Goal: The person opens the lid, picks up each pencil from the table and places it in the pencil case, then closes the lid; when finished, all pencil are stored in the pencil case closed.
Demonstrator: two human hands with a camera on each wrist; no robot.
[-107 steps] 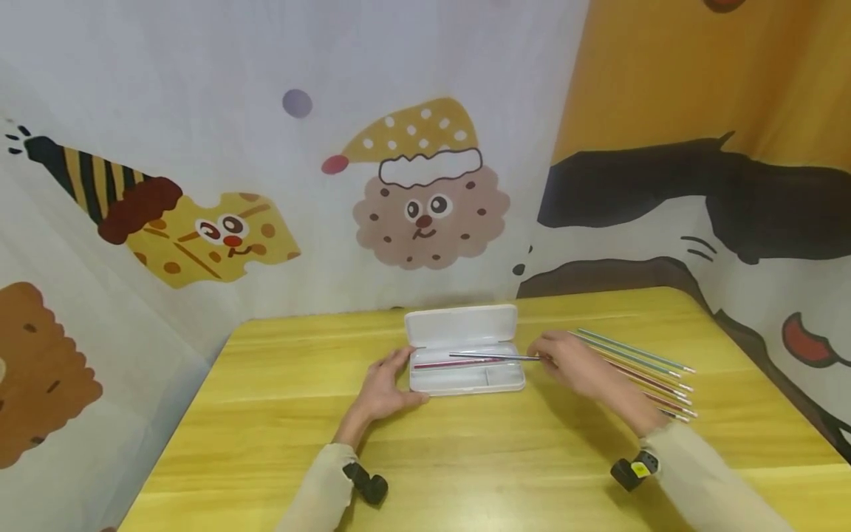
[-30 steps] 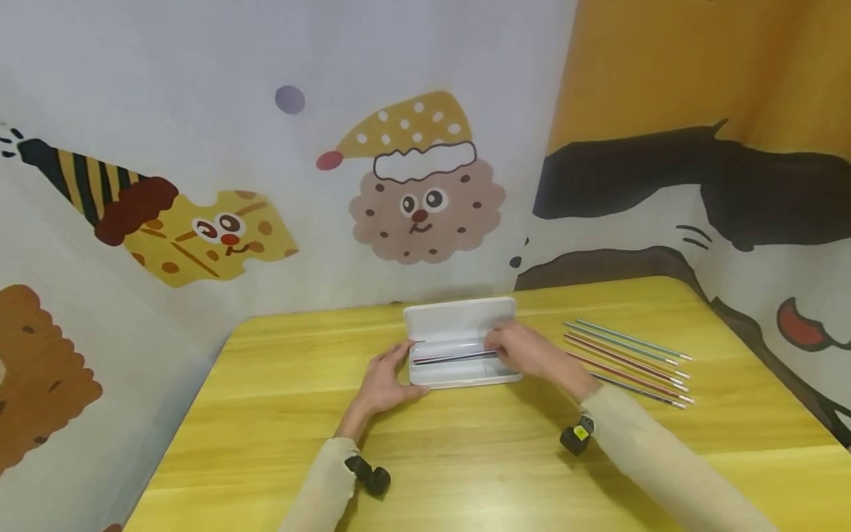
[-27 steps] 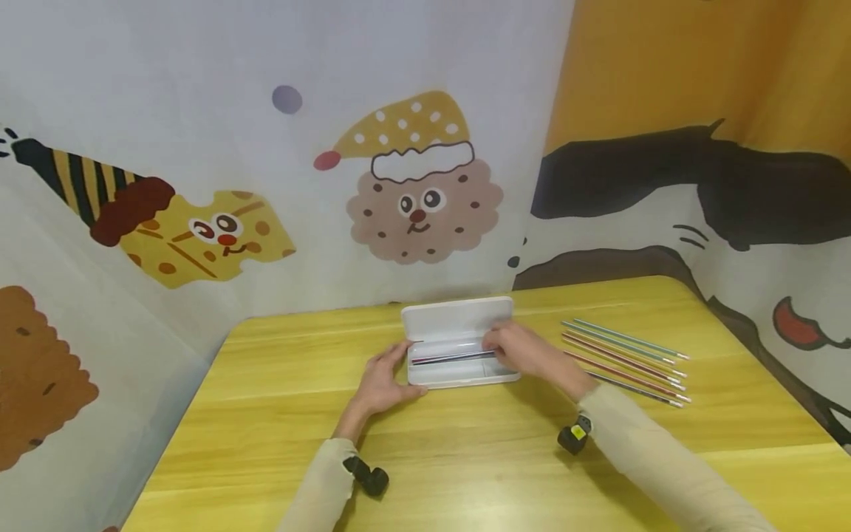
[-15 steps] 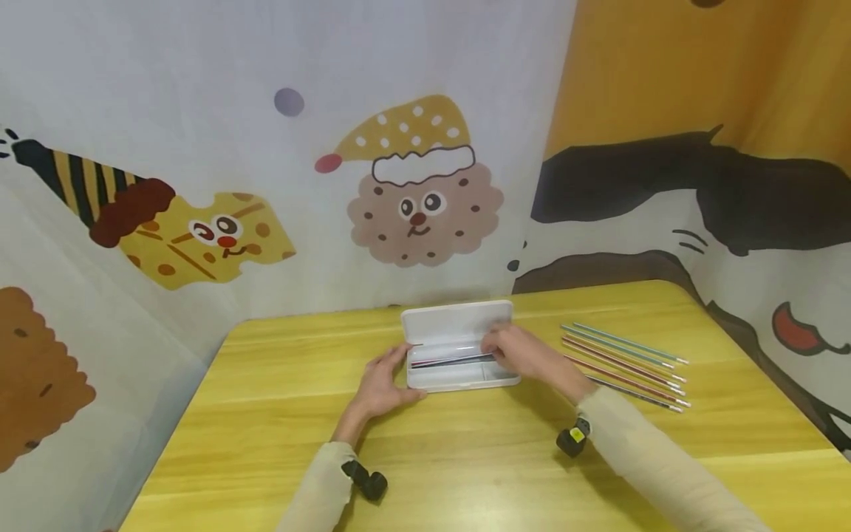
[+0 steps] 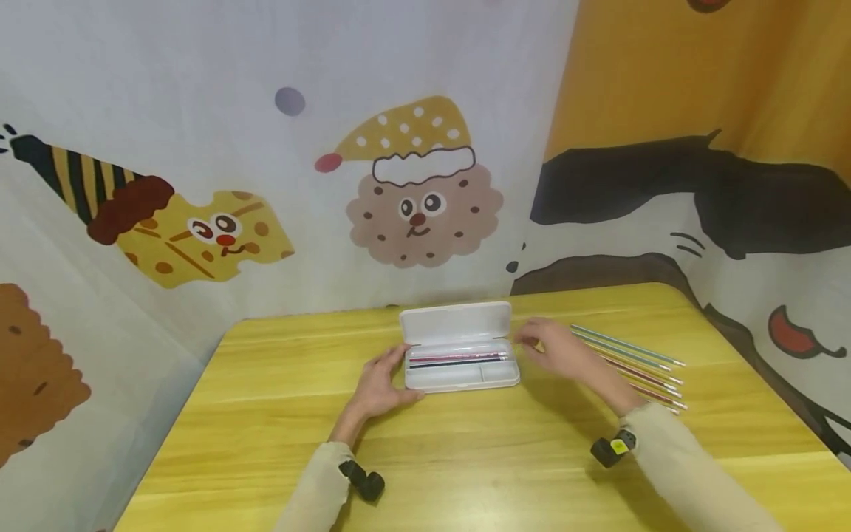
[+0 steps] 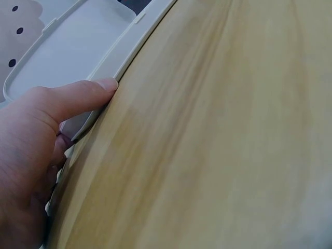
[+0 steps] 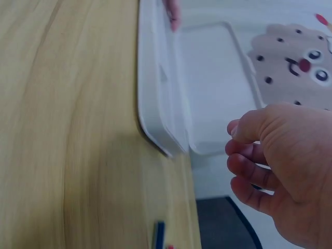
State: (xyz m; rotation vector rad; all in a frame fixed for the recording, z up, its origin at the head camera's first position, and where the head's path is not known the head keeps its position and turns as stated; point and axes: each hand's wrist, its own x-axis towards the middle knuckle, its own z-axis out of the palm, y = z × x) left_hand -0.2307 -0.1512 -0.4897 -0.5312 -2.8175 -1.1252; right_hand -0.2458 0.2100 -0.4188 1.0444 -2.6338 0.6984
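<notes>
Head: just let go of dark pencil with right hand, leaving it beside red pencil in long back compartment of white pencil case; apparently finishing that placement, with several loose pencils on table at right. Left wrist: pinching case's left end with left hand, thumb on front edge. Right wrist: gripping nothing, fingers loosely curled near case.

The table has a yellow wood-grain top. Directly on it sits an open white pencil case. Right of the pencil case and apart from it, loose pencils, teal and reddish ones among them, lie at a slant, white-ended away from the case.
</notes>
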